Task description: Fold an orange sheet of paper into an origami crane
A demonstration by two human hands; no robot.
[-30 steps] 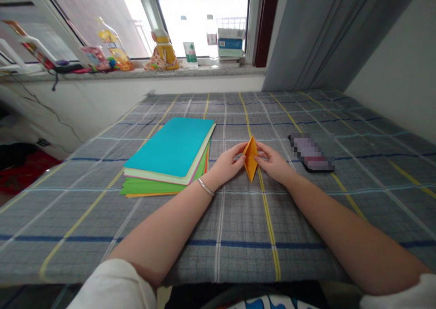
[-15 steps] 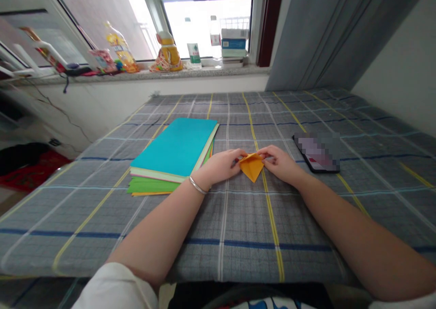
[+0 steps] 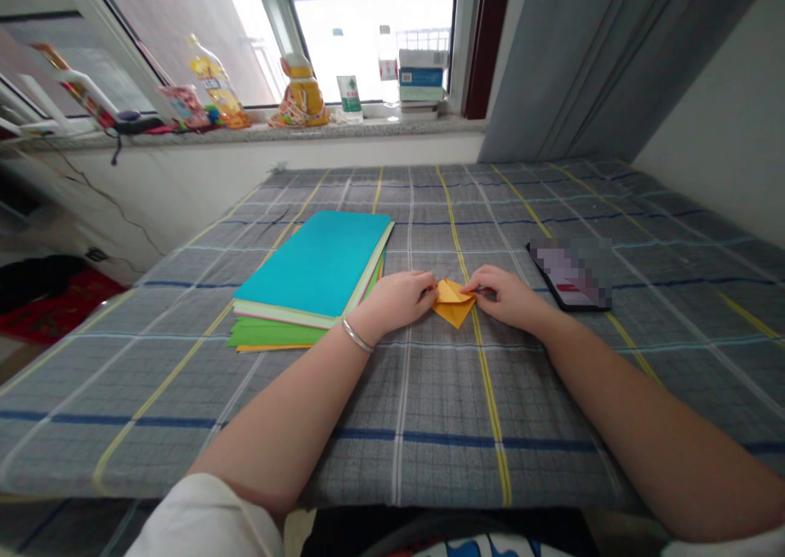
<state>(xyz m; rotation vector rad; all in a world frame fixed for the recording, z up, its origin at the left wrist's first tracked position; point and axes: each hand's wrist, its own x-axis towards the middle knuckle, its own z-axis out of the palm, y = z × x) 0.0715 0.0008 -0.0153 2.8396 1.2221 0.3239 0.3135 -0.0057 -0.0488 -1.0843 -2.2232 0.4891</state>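
Note:
A small folded piece of orange paper [image 3: 455,310] lies on the checked cloth between my two hands, one point toward me and a flap raised along its far side. My left hand [image 3: 412,297] pinches its left corner, fingertips partly hidden behind the hand. On the opposite side, my right hand [image 3: 498,295] grips the right corner between thumb and forefinger. Just left of my left hand sits a stack of coloured paper [image 3: 316,262], turquoise on top, with pale, green and orange sheets showing below.
A phone [image 3: 570,275] lies to the right of my right hand. The grey checked cloth [image 3: 441,393] covers the surface under everything. Along the windowsill [image 3: 368,130] stand bottles, a tube, a yellow container [image 3: 305,95] and stacked boxes [image 3: 422,78].
The far part of the orange paper has opened into a raised flap with a crease across it. My right hand has shifted slightly toward me; my left hand has moved slightly left.

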